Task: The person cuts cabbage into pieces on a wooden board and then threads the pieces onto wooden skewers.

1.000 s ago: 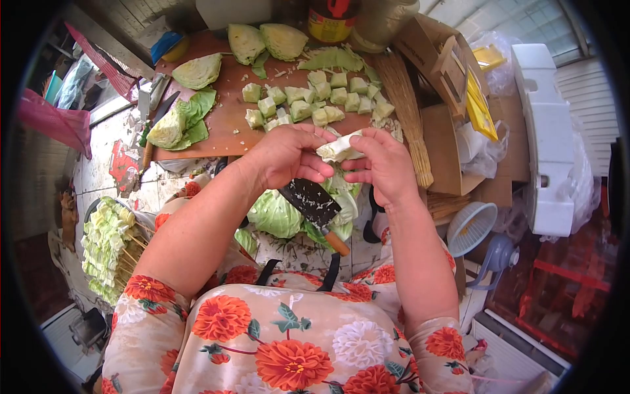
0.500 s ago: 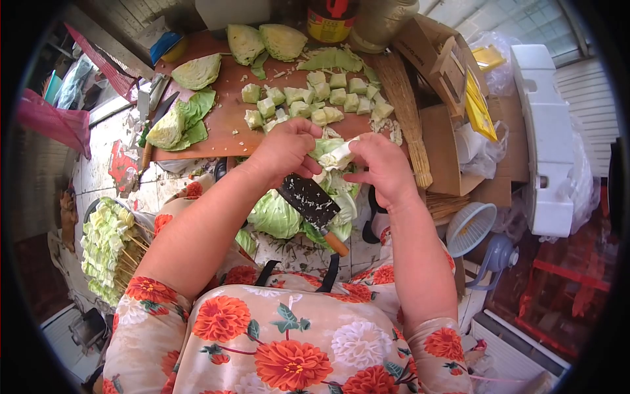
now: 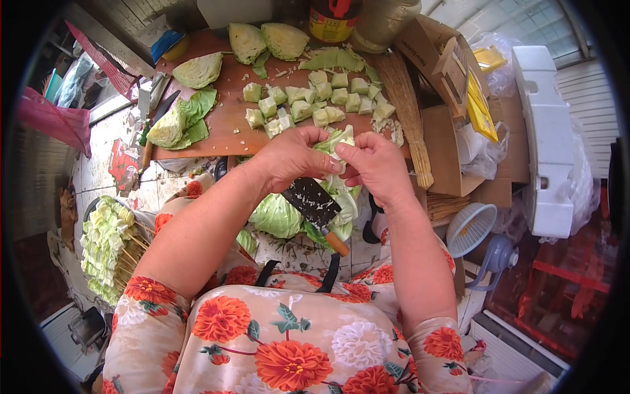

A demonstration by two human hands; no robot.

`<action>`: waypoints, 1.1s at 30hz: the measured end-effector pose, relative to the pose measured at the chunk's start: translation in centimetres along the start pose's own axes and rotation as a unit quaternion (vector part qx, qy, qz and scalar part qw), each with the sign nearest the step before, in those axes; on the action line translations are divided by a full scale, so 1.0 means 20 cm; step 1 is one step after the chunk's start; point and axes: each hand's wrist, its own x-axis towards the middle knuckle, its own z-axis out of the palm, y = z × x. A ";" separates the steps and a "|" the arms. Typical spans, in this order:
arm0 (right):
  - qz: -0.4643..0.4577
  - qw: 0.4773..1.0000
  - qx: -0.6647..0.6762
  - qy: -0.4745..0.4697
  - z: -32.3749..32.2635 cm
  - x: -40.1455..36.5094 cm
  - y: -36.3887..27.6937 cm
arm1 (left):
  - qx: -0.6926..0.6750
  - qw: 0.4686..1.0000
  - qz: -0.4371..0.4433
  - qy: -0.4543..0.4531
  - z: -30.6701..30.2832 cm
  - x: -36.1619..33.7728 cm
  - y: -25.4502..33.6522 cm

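My left hand (image 3: pixel 293 157) and my right hand (image 3: pixel 376 164) meet in front of the brown board (image 3: pixel 226 118), both closed on a pale green piece of cabbage leaf (image 3: pixel 340 140). Fingers partly cover the piece. Just below them a cleaver (image 3: pixel 311 202) with a wooden handle lies on cabbage, bits of white stuck to its dark blade. A whole cabbage (image 3: pixel 277 215) shows under my left wrist. Beyond my hands, several cut cabbage chunks (image 3: pixel 320 93) are spread over the board.
Cabbage wedges (image 3: pixel 285 41) lie at the board's back, another wedge (image 3: pixel 167 128) at its left. A bundle of thin sticks (image 3: pixel 405 108) rests along the right edge, beside a cardboard box (image 3: pixel 443 141). Skewered cabbage leaves (image 3: pixel 105 246) stand at lower left. A bottle (image 3: pixel 332 20) stands behind.
My hands have come closer together around the cabbage piece, the right moving slightly left. The piece now shows higher between my fingers. The cleaver stays almost where it was.
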 end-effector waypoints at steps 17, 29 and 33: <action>-0.017 0.990 0.139 -0.031 -0.01 -0.02 0.00 | -0.101 0.994 0.022 0.042 0.01 0.01 0.02; -0.025 0.990 0.142 0.001 0.00 -0.01 0.00 | -0.076 0.992 0.048 0.087 0.00 0.02 0.02; -0.027 0.991 0.129 0.011 0.01 0.00 0.01 | -0.057 0.992 0.057 0.099 0.01 0.03 0.01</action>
